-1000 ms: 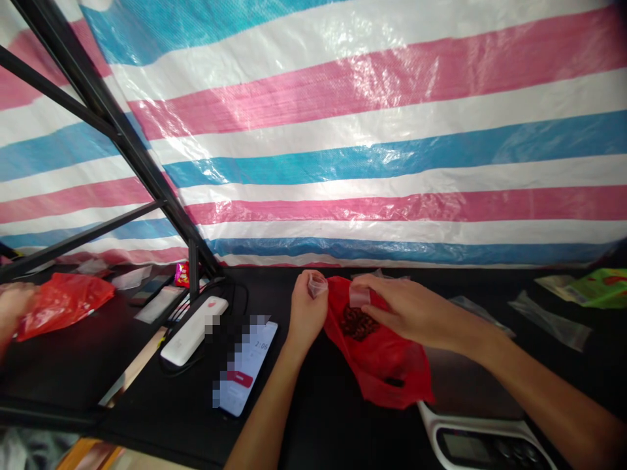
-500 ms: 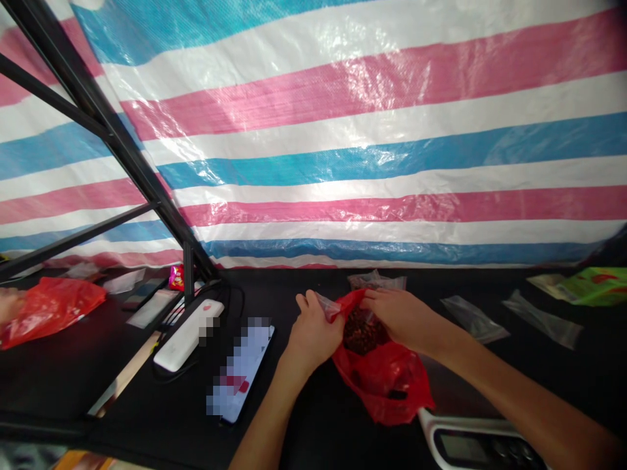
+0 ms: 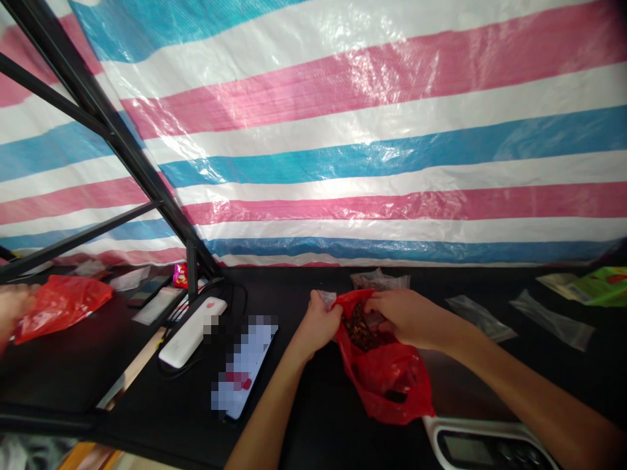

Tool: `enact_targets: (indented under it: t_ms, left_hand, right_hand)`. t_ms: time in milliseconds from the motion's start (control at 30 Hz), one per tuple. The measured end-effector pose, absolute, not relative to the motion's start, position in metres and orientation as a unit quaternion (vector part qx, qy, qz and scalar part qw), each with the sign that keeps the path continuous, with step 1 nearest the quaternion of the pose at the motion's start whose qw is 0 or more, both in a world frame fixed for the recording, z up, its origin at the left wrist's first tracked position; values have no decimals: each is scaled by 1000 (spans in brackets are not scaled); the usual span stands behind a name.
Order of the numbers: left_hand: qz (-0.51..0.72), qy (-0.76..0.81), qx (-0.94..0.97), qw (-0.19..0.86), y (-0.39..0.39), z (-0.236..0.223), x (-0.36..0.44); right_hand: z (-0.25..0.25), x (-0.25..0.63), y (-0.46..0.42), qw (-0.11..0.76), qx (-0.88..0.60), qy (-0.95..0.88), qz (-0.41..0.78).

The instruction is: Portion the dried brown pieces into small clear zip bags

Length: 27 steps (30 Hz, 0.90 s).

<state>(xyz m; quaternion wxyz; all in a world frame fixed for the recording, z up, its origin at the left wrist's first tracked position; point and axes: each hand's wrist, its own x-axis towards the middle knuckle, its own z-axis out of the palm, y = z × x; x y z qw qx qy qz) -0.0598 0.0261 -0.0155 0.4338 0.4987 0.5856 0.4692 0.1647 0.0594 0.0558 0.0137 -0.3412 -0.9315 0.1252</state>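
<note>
A red plastic bag stands open on the black table, with dark reddish-brown dried bits inside it. My left hand is closed on the bag's left rim, and a small clear plastic bag sticks out by its thumb and fingers. At the opposite side of the mouth, my right hand has its curled fingers dipped in over the bits; what they pinch is hidden. Just behind the red bag lies a clear bag with brownish contents.
A digital scale sits at the front right. Flat clear bags and a green packet lie on the right. To the left are a phone, a white power strip, a black metal frame and another person's hand with a red bag.
My right hand's fingers have moved from the rim down into the red bag's mouth. At far left, the other person's hand and red bag have shifted slightly right and up.
</note>
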Motion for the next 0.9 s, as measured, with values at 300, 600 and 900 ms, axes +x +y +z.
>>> enact_targets:
  t_ms: [300,600,900]
  left_hand:
    - [427,608,426,516,26,0,-53]
    - [438,555,401,582,20,24,-52]
    - [463,546,424,555,25,21,-59]
  right_hand:
    - [54,157,58,-3,-349,-926,144]
    - [57,152,52,20,-330,-934,138]
    - [49,150,53,47,-353,-926,128]
